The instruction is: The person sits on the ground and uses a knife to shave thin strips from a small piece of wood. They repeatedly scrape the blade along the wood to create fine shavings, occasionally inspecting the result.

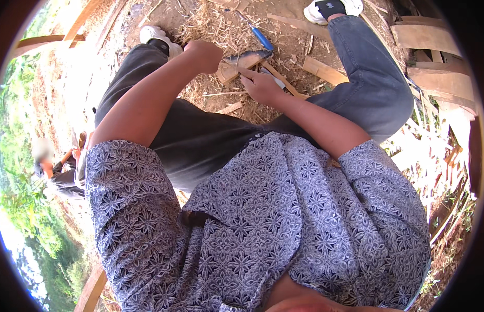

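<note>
Left hand [204, 54] clenched in a fist around the handle end of a dark-bladed knife [248, 56], blade pointing toward the right and lying across a short block of wood [232, 70]. Right hand [260, 85] just below and beside the blade, fingers curled and pinching the near edge of the block, thumb up toward the steel. Block tilted, resting low between the knees above bare earth. Thin wooden strips [281, 79] fanned out under the right hand, one running off toward the right knee. Scattered around: dry straw and shavings [216, 26], a flat offcut [325, 70] on the ground to the right, a blue-handled tool [262, 37] lying in the litter beyond the blade. Seated posture, dark trouser leg [148, 78] on the left, blue jeans leg [372, 78] on the right, white shoes [159, 36] at the far end of each. Patterned grey-blue shirt [263, 223] filling the foreground. Stacked pale planks [434, 57] along the right rim. Another person [60, 171] crouched at far left, blurred, against green foliage.
</note>
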The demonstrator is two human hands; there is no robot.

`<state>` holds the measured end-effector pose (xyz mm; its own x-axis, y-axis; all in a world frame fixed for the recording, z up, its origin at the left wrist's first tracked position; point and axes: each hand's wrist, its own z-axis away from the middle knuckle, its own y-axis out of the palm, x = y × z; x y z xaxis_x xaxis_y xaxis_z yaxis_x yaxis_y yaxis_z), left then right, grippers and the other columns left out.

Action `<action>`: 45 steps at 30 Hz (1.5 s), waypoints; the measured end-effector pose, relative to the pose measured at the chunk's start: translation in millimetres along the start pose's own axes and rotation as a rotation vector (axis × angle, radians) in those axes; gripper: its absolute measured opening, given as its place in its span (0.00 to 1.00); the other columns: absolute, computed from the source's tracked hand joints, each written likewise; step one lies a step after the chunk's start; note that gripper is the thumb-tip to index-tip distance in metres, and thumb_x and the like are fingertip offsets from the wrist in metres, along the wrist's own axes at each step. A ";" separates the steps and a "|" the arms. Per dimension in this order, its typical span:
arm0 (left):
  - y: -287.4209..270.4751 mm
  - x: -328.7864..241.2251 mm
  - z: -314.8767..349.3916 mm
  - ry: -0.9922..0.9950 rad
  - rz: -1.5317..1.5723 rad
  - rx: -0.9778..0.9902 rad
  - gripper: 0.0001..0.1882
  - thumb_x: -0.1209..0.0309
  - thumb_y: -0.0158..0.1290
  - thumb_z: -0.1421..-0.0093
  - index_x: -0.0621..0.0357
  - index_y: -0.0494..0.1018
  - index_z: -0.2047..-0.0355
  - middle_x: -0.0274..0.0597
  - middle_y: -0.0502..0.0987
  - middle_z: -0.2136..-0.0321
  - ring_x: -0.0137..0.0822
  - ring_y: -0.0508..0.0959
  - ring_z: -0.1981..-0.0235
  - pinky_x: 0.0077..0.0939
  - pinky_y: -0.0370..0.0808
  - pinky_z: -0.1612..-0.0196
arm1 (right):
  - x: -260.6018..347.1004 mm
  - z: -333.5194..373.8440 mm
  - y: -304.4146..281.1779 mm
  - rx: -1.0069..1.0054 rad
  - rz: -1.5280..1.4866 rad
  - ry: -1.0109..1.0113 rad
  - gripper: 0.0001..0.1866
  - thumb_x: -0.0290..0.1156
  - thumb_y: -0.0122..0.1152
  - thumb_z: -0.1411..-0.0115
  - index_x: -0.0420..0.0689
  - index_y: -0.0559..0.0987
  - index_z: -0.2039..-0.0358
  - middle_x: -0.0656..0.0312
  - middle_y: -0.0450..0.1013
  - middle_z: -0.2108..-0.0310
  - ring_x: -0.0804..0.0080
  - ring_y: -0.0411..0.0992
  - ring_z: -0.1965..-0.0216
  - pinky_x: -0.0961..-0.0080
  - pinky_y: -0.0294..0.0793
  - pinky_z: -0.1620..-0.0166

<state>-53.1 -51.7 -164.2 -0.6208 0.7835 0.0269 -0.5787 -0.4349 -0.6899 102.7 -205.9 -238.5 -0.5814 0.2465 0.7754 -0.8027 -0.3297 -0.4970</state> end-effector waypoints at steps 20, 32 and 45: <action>1.5 3.6 -0.7 -0.002 -0.066 0.053 0.13 0.69 0.56 0.45 0.55 0.81 0.59 0.44 0.82 0.59 0.45 0.82 0.56 0.43 0.80 0.58 | -9.4 -2.7 16.5 -0.044 -0.061 -0.045 0.25 0.38 0.46 0.33 0.60 0.67 0.35 0.48 0.76 0.69 0.54 0.76 0.65 0.63 0.72 0.58; 2.3 3.5 3.0 0.015 -0.028 -0.010 0.10 0.73 0.51 0.47 0.58 0.80 0.65 0.47 0.82 0.65 0.47 0.83 0.60 0.43 0.81 0.62 | -18.6 -11.1 18.2 -0.039 0.016 0.008 0.24 0.37 0.46 0.33 0.59 0.68 0.36 0.48 0.75 0.72 0.52 0.75 0.70 0.61 0.72 0.62; 6.2 3.9 -0.1 0.017 -0.025 -0.009 0.12 0.73 0.51 0.46 0.56 0.80 0.62 0.47 0.82 0.64 0.47 0.83 0.60 0.44 0.81 0.62 | -39.2 -28.1 30.1 -0.059 -0.041 -0.050 0.23 0.38 0.46 0.33 0.58 0.69 0.37 0.49 0.76 0.72 0.54 0.75 0.70 0.61 0.71 0.64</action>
<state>-59.0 -51.3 -168.5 -0.5975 0.8012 0.0320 -0.5890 -0.4115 -0.6955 97.5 -199.9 -294.8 -0.5416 0.2127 0.8133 -0.8330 -0.2660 -0.4852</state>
